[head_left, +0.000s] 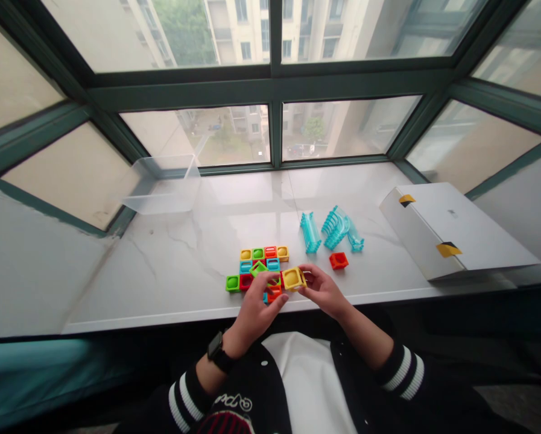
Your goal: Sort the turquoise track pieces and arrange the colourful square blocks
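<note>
A cluster of coloured square blocks (257, 265), yellow, green, red, blue and orange, lies on the white marble sill (170, 259) in front of me. My right hand (323, 290) pinches a yellow square block (293, 278) just above the cluster's right edge. My left hand (254, 313), a dark watch on its wrist, has its fingers curled round an orange block (274, 293) at the cluster's near side and touches the yellow block. A single red block (338, 260) lies apart to the right.
Translucent blue ribbed track pieces (331, 229) lie behind the red block. A white cardboard box (451, 232) with yellow tape sits at the right. A clear plastic tub (164, 184) stands at the back left by the window.
</note>
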Available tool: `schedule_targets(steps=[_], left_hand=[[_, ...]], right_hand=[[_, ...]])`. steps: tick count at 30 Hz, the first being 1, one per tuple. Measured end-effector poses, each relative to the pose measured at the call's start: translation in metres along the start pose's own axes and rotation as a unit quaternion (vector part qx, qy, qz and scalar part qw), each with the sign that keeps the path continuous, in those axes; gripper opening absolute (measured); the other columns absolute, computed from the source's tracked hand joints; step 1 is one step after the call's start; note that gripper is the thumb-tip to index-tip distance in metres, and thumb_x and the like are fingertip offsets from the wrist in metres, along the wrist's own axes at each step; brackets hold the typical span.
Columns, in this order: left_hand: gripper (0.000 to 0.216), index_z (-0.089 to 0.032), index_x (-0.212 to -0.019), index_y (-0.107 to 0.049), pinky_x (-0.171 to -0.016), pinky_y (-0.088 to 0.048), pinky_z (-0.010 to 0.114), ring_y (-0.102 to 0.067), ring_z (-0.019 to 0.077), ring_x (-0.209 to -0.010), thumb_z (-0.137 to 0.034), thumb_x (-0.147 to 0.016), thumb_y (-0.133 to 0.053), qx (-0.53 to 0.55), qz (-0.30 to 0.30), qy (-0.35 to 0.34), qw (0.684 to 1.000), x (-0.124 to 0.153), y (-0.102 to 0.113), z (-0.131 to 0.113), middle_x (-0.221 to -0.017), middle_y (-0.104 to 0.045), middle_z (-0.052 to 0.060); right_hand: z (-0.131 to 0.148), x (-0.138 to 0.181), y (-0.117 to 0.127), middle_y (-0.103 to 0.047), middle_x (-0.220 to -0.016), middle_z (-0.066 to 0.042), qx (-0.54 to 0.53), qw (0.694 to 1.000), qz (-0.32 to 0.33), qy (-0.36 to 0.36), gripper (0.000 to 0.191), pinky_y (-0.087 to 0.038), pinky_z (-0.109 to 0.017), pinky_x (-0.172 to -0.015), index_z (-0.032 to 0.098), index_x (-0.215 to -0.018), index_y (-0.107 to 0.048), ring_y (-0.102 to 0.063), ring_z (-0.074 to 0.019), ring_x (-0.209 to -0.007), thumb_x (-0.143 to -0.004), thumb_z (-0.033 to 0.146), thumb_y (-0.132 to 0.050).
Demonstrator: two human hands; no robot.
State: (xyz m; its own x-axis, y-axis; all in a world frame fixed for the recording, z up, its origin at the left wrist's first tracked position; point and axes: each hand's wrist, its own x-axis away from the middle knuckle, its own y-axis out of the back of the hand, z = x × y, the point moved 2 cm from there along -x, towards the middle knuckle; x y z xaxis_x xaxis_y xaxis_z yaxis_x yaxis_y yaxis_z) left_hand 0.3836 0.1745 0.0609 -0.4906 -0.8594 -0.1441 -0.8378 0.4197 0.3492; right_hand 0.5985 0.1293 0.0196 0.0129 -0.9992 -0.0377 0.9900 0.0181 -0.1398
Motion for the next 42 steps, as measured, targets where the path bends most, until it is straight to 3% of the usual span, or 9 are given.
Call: schedule_targets(steps=[6,13,20,23,26,31,36,42], left_hand=[[0.038,-0.019,-0.114,-0.068,-0.085,-0.056,0.036,-0.07,0.0227,-0.095,-0.051,-0.093,-0.071,0.22,0.044,0.15,0.963,-0.001,-0.024,0.012,-0.111,-0.073,0.009],[0.042,-0.018,-0.109,-0.07,-0.084,-0.054,0.032,-0.07,0.0207,-0.094,-0.052,-0.085,-0.08,0.318,0.04,0.219,0.922,-0.001,-0.024,0.019,-0.109,-0.074,0.008],[0.039,-0.018,-0.11,-0.068,-0.086,-0.055,0.032,-0.07,0.0211,-0.098,-0.042,-0.083,-0.083,0.333,0.033,0.225,0.915,0.0,-0.026,0.025,-0.111,-0.074,0.008],[0.048,-0.02,-0.12,-0.064,-0.088,-0.057,0.034,-0.07,0.0241,-0.107,-0.039,-0.081,-0.084,0.342,0.022,0.225,0.912,-0.001,-0.024,0.023,-0.118,-0.074,0.01],[0.052,-0.022,-0.129,-0.061,-0.092,-0.059,0.038,-0.069,0.0258,-0.114,-0.036,-0.082,-0.081,0.325,0.008,0.221,0.919,-0.002,-0.019,0.021,-0.122,-0.072,0.011],[0.044,-0.022,-0.123,-0.065,-0.096,-0.06,0.042,-0.071,0.0258,-0.111,-0.04,-0.085,-0.078,0.285,-0.004,0.192,0.939,-0.003,-0.005,0.027,-0.12,-0.072,0.01],[0.042,-0.021,-0.12,-0.067,-0.093,-0.062,0.043,-0.073,0.024,-0.101,-0.042,-0.084,-0.078,0.291,-0.025,0.191,0.937,-0.002,0.0,0.037,-0.113,-0.073,0.009],[0.041,-0.02,-0.117,-0.069,-0.095,-0.06,0.044,-0.073,0.025,-0.102,-0.043,-0.084,-0.079,0.287,-0.023,0.196,0.937,-0.001,-0.002,0.037,-0.108,-0.074,0.009]], right_hand=[[0.008,0.001,-0.007,-0.062,-0.127,-0.009,0.094,0.99,-0.042,0.096,0.043,-0.061,-0.042,-0.103,0.028,-0.127,-0.06,-0.069,-0.0245,-0.116,-0.091,0.04,-0.079],[0.021,0.003,-0.008,-0.06,-0.126,-0.01,0.202,0.968,-0.042,0.143,0.039,-0.063,-0.04,-0.097,0.028,-0.13,-0.063,-0.066,-0.0248,-0.116,-0.093,0.031,-0.075],[0.027,0.005,-0.008,-0.061,-0.129,-0.01,0.27,0.95,-0.015,0.159,0.046,-0.059,-0.043,-0.102,0.031,-0.138,-0.062,-0.063,-0.0266,-0.122,-0.094,0.026,-0.072],[0.025,0.006,-0.002,-0.063,-0.13,-0.01,0.298,0.941,-0.012,0.162,0.046,-0.055,-0.047,-0.108,0.032,-0.138,-0.062,-0.063,-0.028,-0.123,-0.094,0.027,-0.072],[0.024,0.006,0.013,-0.063,-0.13,-0.01,0.329,0.929,-0.032,0.163,0.048,-0.055,-0.049,-0.108,0.032,-0.14,-0.063,-0.063,-0.0297,-0.123,-0.093,0.029,-0.074],[0.028,0.005,0.052,-0.065,-0.124,-0.01,0.401,0.898,-0.094,0.155,0.048,-0.054,-0.051,-0.106,0.033,-0.139,-0.065,-0.064,-0.0309,-0.118,-0.092,0.033,-0.075],[0.026,-0.002,0.083,-0.07,-0.123,-0.011,0.499,0.855,-0.091,0.108,0.043,-0.05,-0.053,-0.106,0.029,-0.133,-0.069,-0.065,-0.033,-0.118,-0.091,0.033,-0.077],[0.013,-0.019,0.095,-0.075,-0.12,-0.01,0.591,0.8,-0.071,0.076,0.036,-0.046,-0.048,-0.097,0.026,-0.121,-0.072,-0.065,-0.0337,-0.114,-0.087,0.031,-0.082]])
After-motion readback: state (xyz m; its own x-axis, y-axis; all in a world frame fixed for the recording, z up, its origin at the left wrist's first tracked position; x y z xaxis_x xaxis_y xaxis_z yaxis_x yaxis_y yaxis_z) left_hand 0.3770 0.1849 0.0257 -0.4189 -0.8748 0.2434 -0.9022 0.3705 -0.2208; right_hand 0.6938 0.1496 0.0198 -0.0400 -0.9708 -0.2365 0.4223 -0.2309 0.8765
